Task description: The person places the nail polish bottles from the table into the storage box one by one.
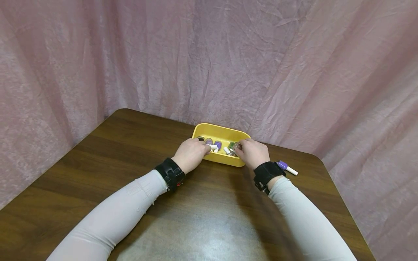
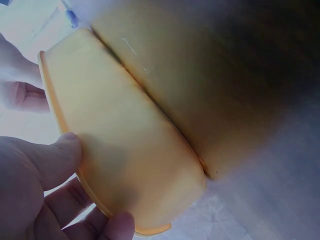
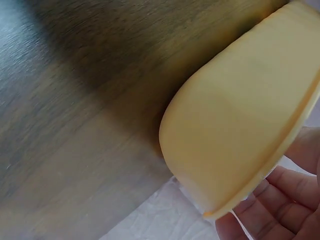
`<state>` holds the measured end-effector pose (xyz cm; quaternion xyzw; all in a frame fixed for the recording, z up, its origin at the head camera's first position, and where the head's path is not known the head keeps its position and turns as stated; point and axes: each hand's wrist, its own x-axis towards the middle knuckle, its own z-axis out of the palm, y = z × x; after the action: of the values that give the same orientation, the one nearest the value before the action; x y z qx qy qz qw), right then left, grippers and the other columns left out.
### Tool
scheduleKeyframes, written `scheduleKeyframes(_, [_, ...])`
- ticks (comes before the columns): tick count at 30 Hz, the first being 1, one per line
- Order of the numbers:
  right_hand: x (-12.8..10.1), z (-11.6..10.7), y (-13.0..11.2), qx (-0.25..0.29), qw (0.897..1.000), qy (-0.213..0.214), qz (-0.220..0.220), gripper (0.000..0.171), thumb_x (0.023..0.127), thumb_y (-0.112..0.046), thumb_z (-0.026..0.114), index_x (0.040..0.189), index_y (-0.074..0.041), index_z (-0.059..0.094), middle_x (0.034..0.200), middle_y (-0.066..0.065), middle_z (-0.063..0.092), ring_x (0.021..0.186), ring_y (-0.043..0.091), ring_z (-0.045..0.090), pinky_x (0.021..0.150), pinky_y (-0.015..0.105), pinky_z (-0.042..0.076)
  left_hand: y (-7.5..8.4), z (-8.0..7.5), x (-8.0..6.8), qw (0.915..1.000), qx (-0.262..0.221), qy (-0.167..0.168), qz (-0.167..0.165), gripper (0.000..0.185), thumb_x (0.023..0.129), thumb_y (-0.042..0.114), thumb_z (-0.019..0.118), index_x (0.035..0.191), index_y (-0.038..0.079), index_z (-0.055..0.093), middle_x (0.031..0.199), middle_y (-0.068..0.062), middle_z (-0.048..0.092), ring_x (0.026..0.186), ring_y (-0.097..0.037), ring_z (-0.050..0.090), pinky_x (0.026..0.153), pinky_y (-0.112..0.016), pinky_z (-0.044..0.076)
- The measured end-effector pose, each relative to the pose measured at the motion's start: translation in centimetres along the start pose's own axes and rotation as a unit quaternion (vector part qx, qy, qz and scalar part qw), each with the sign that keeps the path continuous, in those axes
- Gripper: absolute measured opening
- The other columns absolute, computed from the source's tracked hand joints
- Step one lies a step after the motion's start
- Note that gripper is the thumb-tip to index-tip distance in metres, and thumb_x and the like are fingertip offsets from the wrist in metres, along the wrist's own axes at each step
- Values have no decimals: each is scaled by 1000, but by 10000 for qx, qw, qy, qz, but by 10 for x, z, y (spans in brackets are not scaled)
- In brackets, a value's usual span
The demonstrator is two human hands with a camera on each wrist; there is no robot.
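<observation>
The yellow bin (image 1: 220, 131) sits at the far middle of the table (image 1: 130, 152), close to the curtain, and both your hands are at its near rim. Your left hand (image 1: 190, 154) curls over the rim with the thumb pressed on the outer wall and the fingers inside among the small bottles (image 1: 213, 144); whether those fingers pinch a bottle, the pictures do not show. Your right hand (image 1: 251, 152) reaches in at the other end, fingertips among the bottles there, and I cannot tell whether it grips anything either. Judging from how things lie, most of the bottles are in the bin, while one purple bottle with a white cap (image 1: 286, 168) lies on its side on the table just beside your right wrist, still outside. The bin is smooth moulded plastic, oblong with rounded corners and a thin lip, its wall slightly glossy in the wrist views. The bottles look small and hard, with white caps. The table is dark wood grain with a dull sheen; behind it hangs crinkled pink cloth (image 1: 294, 65).
</observation>
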<state>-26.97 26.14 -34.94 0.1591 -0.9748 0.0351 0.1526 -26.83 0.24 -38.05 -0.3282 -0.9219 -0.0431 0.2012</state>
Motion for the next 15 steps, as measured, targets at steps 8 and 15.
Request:
scheduleKeyframes(8, [7,9,-3,-117,9996,-258,84,23,103,-32,80,96,-11,75,84,4,63,68,23,61,62,43,52,1,-3,0,9999,-46,-143,-41,11,107,26,76,106,19,84,98,-2,79,88,-24,70,80,-40,57])
scheduleKeyframes(15, [12,11,-4,-170,9992,-330,176,21,103,-30,79,98,-10,76,88,6,66,74,26,64,67,48,55,0,-3,1,9998,-20,-209,-45,12,107,26,75,107,19,85,98,-2,78,87,-24,70,80,-39,57])
